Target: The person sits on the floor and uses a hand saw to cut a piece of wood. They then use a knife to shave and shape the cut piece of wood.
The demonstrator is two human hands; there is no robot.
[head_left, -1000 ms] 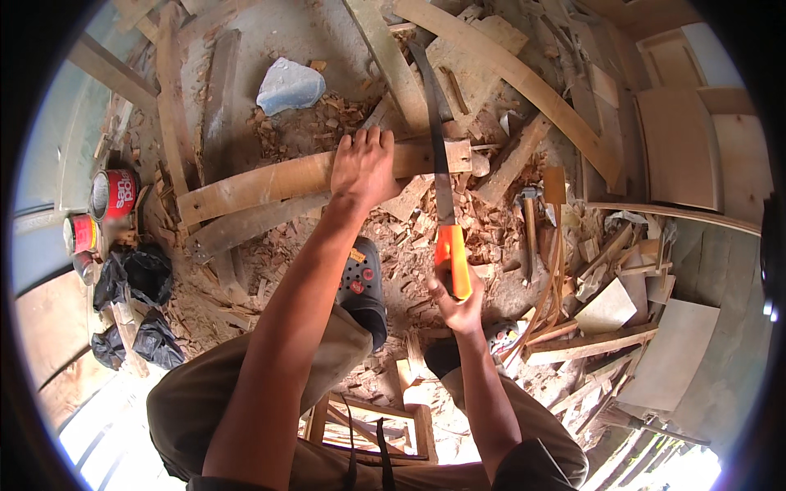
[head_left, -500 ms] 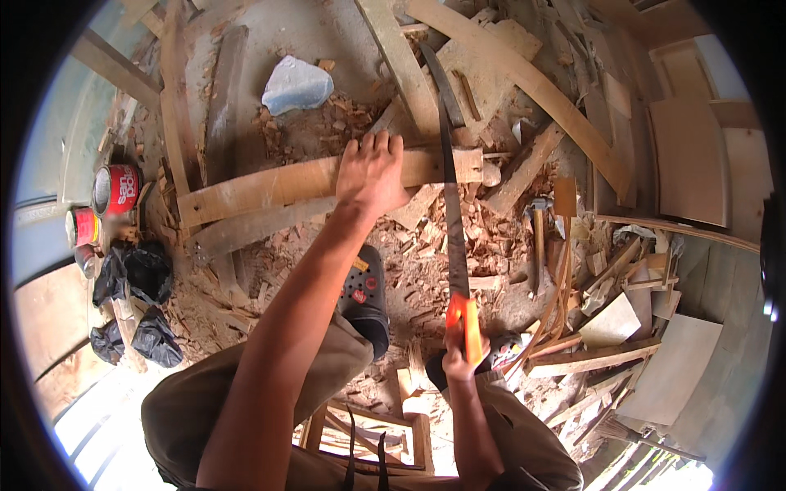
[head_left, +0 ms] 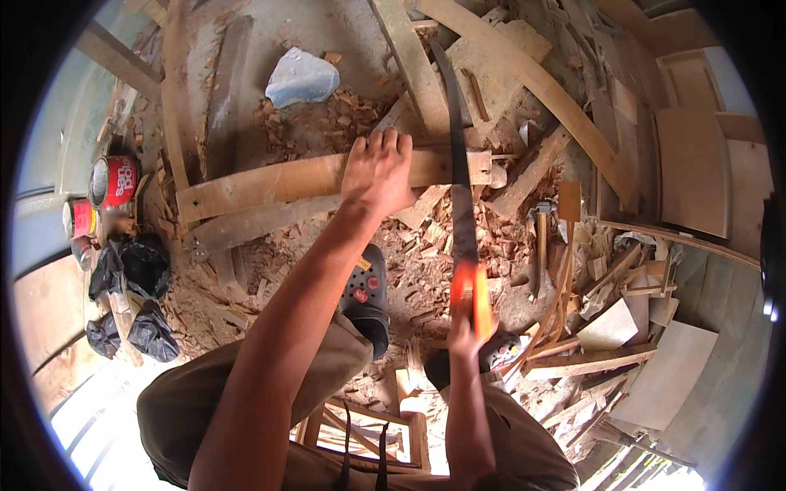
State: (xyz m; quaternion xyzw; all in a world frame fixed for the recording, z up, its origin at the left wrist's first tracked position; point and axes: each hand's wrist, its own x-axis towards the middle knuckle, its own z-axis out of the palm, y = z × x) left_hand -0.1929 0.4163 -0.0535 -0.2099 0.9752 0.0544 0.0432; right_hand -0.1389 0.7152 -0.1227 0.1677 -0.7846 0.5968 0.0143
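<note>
While the saw lies across the plank near its right end, the right hand has its fingers clamped on the orange handle. The left hand presses flat on the plank, fingers together, just left of the blade. Wood chips litter the floor, a hammer to the right.

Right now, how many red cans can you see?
2: a larger red can at the far left, a smaller one just below it. More may hide among the black bags.
</note>
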